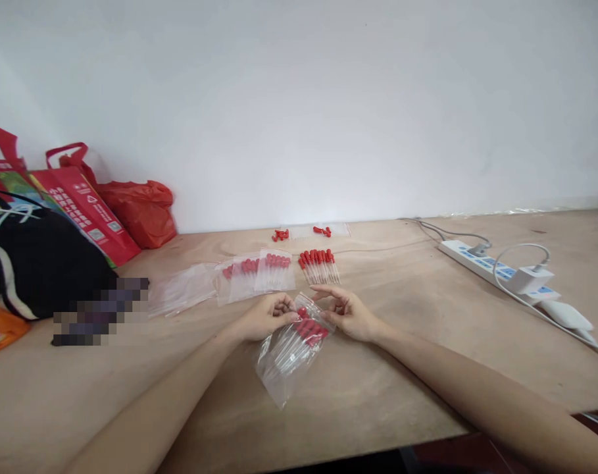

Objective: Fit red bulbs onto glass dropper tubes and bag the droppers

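A clear zip bag (pixel 291 355) holds several thin clear sticks with red tips, which point up toward its opening. My left hand (pixel 272 316) pinches the bag's upper left edge. At its upper right corner my right hand (pixel 348 314) grips the bag between thumb and fingers, with the index finger stretched out to the left. Just beyond my hands lies a row of loose red-tipped sticks (pixel 320 266). Filled clear bags (pixel 275 271) overlap to the left of that row.
Flat clear bags (pixel 185 288) lie at the left. Small red pieces (pixel 281 235) and another clear bag (pixel 301 232) rest near the wall. Red shopping bags (pixel 84 210) and a black bag (pixel 52 263) stand far left. A white power strip (pixel 481 263) with cables is at right.
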A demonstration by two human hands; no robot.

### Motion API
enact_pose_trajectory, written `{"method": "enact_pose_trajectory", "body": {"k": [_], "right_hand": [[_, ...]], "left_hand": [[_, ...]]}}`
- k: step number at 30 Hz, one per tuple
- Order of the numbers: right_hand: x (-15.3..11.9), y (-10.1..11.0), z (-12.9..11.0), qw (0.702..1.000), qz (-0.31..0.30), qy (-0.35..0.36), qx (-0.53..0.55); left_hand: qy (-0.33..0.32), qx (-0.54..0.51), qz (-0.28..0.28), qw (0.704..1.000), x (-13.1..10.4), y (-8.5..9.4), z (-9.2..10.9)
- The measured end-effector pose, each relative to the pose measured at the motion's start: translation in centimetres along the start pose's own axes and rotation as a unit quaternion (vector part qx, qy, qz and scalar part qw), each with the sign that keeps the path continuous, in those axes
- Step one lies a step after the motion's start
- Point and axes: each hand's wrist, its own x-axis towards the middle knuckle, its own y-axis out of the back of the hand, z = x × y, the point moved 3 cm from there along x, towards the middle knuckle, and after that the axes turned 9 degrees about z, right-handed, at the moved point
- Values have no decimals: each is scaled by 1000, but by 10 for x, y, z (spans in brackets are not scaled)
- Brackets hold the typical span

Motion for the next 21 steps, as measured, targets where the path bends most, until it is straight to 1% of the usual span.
{"method": "enact_pose_trajectory", "body": {"k": [2,3,4,5,7,8,11,14,18,20,21], "right_hand": [[1,7,3,998,57,-2,-40],[2,11,6,995,85,-10,-55],[2,15,9,992,109,-19,-67],[3,19,12,988,128,-29,-76],[4,26,19,984,148,-40,-94],[4,29,23,982,152,-41,-106],[6,35,29,978,150,-33,-139],[7,36,31,976,148,-23,-158],[7,36,32,975,149,-22,-166],[7,36,34,974,152,-28,-168],[7,37,35,973,154,-32,-171]], "left_hand": [[24,-49,54,997,3,7,-6],[31,-65,93,993,5,13,-9],[31,-77,145,986,7,21,-13],[27,-88,205,974,10,30,-16],[21,-100,333,937,14,53,-21],[22,-99,373,922,17,65,-24],[42,-79,443,892,27,95,-33],[74,-29,490,868,35,116,-44],[108,77,524,841,37,129,-52],[110,127,536,828,31,133,-51],[114,173,538,817,27,135,-49]]}}
